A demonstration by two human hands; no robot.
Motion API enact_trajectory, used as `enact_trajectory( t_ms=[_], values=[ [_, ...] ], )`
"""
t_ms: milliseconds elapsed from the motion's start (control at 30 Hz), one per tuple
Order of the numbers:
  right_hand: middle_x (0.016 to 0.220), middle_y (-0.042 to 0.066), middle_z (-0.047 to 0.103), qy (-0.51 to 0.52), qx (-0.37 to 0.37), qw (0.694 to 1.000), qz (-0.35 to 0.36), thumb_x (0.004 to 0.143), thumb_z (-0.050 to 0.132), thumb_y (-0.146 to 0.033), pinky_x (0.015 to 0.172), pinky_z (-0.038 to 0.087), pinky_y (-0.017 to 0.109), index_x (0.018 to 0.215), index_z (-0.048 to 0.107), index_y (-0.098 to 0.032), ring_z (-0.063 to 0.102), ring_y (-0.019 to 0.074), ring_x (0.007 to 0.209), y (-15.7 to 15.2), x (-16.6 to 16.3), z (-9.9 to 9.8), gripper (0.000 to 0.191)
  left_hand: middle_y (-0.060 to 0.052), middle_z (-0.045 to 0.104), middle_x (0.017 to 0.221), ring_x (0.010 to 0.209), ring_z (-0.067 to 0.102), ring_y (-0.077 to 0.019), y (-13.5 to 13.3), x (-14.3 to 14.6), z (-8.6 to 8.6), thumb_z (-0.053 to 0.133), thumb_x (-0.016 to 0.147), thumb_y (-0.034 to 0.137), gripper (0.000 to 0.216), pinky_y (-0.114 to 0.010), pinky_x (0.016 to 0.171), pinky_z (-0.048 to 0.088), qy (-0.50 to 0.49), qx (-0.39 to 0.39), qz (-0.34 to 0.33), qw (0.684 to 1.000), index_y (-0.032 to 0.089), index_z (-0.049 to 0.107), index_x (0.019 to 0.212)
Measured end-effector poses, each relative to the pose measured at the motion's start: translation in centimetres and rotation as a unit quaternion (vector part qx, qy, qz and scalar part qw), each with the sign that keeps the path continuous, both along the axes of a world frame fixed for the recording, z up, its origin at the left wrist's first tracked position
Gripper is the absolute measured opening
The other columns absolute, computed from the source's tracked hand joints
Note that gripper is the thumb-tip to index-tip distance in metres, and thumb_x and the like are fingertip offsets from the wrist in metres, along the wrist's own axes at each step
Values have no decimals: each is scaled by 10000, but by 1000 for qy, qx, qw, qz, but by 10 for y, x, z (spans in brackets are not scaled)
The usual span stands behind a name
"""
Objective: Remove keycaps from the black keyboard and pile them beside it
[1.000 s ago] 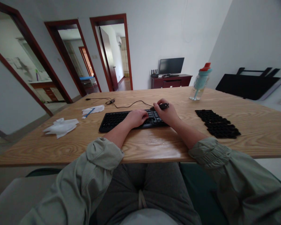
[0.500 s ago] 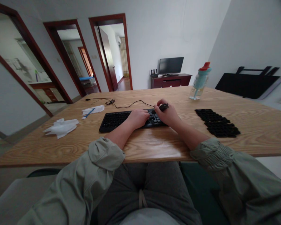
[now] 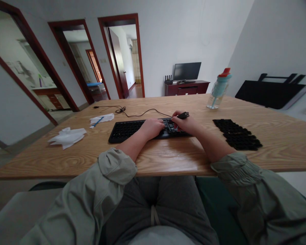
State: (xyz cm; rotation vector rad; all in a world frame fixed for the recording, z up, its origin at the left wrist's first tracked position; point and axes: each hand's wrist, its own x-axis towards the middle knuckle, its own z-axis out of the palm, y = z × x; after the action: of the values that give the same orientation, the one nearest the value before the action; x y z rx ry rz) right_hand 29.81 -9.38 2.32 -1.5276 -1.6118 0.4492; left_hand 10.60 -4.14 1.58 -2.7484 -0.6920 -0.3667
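A black keyboard (image 3: 126,130) lies on the wooden table in front of me. My left hand (image 3: 153,128) is on its middle, fingers bent together and holding against the keys; the fingertips are partly hidden. Closed around a black-handled tool (image 3: 183,115), my right hand (image 3: 185,124) is over the right part of the keyboard. The tool's handle points up and to the right, while its working end is hidden by my fingers and too small to make out. To the right lie rows of small black pieces that look like keycaps (image 3: 236,134).
A water bottle (image 3: 218,90) with a red and teal lid stands at the back right. Left of the keyboard are crumpled white tissue (image 3: 67,137), another tissue (image 3: 108,117) and a blue brush-like stick (image 3: 98,122). The keyboard's cable (image 3: 140,114) runs behind it.
My right hand has shifted slightly right with the tool, and its wrist has turned a little. My left hand stays on the keyboard.
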Motion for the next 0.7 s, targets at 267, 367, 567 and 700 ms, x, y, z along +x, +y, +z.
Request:
enact_trajectory(
  t_ms=[267, 367, 567, 700],
  values=[
    [548, -24, 569, 5, -25, 999, 37, 800, 626, -360, 427, 396, 262, 814, 573, -223, 532, 145, 438, 2, -4, -8, 147, -96, 699, 932, 855, 652, -230, 1, 2, -2, 446, 932, 248, 324, -332, 737, 467, 9, 25, -2, 1000, 179, 763, 921],
    [535, -35, 561, 8, -43, 998, 48, 796, 631, -326, 396, 369, 225, 829, 564, -218, 536, 131, 436, 1, -4, -8, 132, -94, 703, 935, 836, 655, -234, -1, 3, -1, 446, 936, 264, 327, -334, 705, 462, 10, 28, 6, 1000, 187, 764, 924],
    [568, -31, 588, 38, -72, 993, 80, 780, 681, -349, 395, 363, 209, 879, 569, -220, 557, 127, 467, -4, 1, -2, 197, -107, 708, 913, 853, 655, -238, -4, 4, 2, 454, 945, 291, 324, -337, 726, 465, -4, 19, 21, 1000, 176, 752, 891],
    [604, -22, 600, 76, -86, 990, 80, 769, 700, -334, 395, 344, 214, 857, 568, -221, 556, 128, 483, -4, 3, 0, 195, -112, 704, 952, 895, 651, -240, -5, 7, 3, 502, 934, 315, 260, -339, 767, 468, -27, 17, 31, 999, 177, 722, 928]
  ],
)
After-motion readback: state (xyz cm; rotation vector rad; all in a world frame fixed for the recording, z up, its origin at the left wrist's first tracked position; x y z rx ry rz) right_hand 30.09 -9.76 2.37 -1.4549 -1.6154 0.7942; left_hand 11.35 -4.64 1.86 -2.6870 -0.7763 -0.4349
